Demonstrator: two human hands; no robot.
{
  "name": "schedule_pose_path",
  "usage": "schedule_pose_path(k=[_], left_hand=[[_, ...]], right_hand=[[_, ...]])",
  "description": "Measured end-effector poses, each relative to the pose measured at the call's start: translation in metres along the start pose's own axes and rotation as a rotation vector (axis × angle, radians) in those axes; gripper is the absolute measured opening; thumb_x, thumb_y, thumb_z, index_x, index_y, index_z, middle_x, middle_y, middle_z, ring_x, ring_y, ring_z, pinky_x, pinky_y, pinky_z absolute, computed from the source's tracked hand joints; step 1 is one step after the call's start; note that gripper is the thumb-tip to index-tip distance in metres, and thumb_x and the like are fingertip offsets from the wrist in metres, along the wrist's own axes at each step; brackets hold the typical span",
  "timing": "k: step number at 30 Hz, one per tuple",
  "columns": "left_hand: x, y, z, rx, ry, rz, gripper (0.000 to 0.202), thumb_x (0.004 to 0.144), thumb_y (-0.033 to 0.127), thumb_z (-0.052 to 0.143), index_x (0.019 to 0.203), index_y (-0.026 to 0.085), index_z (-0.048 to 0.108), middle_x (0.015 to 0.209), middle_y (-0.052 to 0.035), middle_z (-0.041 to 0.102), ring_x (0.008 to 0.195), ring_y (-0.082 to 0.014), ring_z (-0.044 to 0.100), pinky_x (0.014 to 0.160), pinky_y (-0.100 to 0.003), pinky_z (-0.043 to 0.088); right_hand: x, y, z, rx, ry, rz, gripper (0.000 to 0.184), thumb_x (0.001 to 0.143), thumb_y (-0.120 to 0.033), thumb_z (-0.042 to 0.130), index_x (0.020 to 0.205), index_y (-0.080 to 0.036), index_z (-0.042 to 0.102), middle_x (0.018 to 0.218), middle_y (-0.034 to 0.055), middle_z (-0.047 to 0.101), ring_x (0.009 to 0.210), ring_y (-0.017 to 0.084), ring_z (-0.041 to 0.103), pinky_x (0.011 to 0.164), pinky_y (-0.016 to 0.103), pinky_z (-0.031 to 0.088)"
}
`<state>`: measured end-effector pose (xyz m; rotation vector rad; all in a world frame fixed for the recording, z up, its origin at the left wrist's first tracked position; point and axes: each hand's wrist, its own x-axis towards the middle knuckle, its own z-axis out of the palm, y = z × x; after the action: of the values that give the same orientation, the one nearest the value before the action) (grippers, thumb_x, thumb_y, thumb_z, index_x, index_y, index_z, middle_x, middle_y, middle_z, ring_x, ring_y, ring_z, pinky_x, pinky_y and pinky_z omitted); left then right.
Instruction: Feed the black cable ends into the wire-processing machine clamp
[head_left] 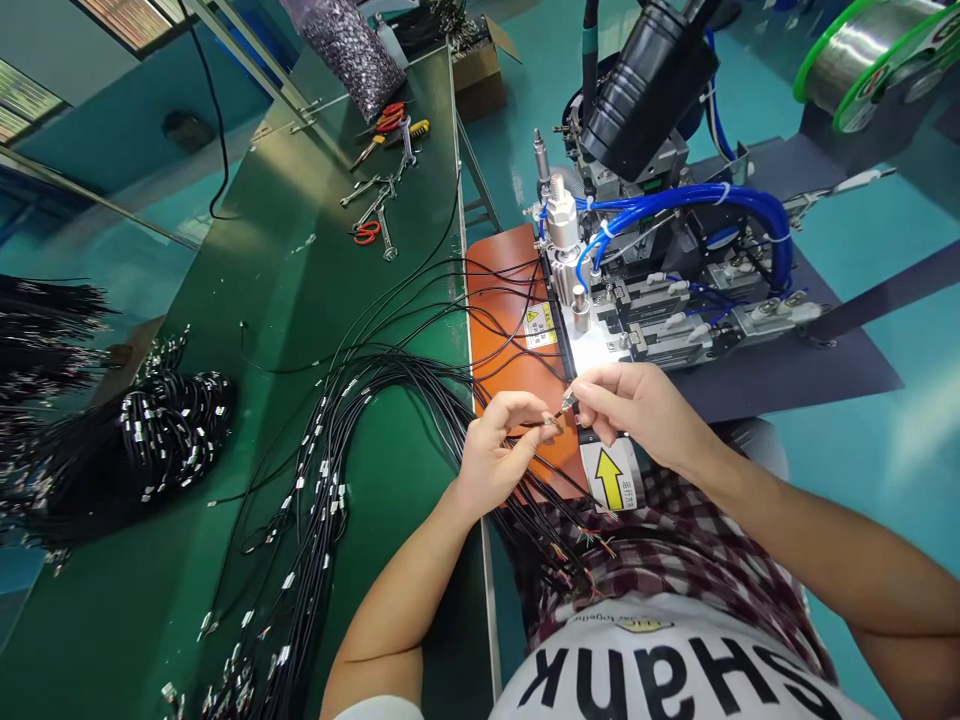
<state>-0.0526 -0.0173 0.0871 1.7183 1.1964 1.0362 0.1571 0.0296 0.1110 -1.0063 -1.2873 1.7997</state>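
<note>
My left hand [499,450] pinches the end of a thin black cable [536,425] between thumb and fingers. My right hand [626,400] is closed on a small metal connector [569,400], close to that cable end. Whether the connector and cable are joined I cannot tell. Both hands are over the front edge of a machine [592,345], beside its brightly lit plate. Below them a bundle of black cables [405,365] runs off the table, its stripped coloured wire ends [592,545] hanging over my lap.
The green table [397,500] on the left carries a coiled cable bundle [176,430], wrenches [385,230], red-handled pliers [390,118] and a bag of small metal parts [352,60]. Orange sheet [510,260] lies before the machine. Blue hoses [697,200] and a wire spool [870,60] are at right.
</note>
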Motion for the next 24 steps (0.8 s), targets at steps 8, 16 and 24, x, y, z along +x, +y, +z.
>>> schedule_pose_path(k=[8,16,24], left_hand=[[0.005,0.017,0.012,-0.008,0.130,-0.125,0.014,0.092,0.031,0.070,0.092,0.017,0.066,0.084,-0.0018,0.075,0.075,-0.0136,0.074,0.069,-0.024,0.061],[0.001,0.015,0.015,0.035,0.136,-0.083,0.012,0.094,0.028,0.067,0.100,0.018,0.067,0.091,-0.0021,0.074,0.083,-0.0146,0.076,0.076,-0.025,0.063],[-0.003,0.000,0.011,0.261,0.093,0.260,0.035,0.098,0.018,0.059,0.132,0.025,0.059,0.117,-0.0054,0.075,0.095,-0.0157,0.075,0.082,-0.028,0.061]], right_hand=[[-0.008,-0.002,0.004,-0.147,0.176,-0.204,0.021,0.091,-0.039,0.068,0.097,-0.019,0.070,0.069,-0.0024,0.062,0.049,0.007,0.052,0.046,0.022,0.040],[-0.004,-0.010,0.007,-0.250,0.121,-0.140,0.034,0.091,-0.045,0.065,0.072,-0.018,0.068,0.055,-0.0024,0.056,0.046,0.008,0.046,0.046,0.023,0.035],[-0.002,-0.009,0.006,-0.227,0.094,-0.101,0.038,0.089,-0.049,0.067,0.068,-0.018,0.064,0.055,-0.0033,0.054,0.047,0.007,0.043,0.048,0.024,0.034]])
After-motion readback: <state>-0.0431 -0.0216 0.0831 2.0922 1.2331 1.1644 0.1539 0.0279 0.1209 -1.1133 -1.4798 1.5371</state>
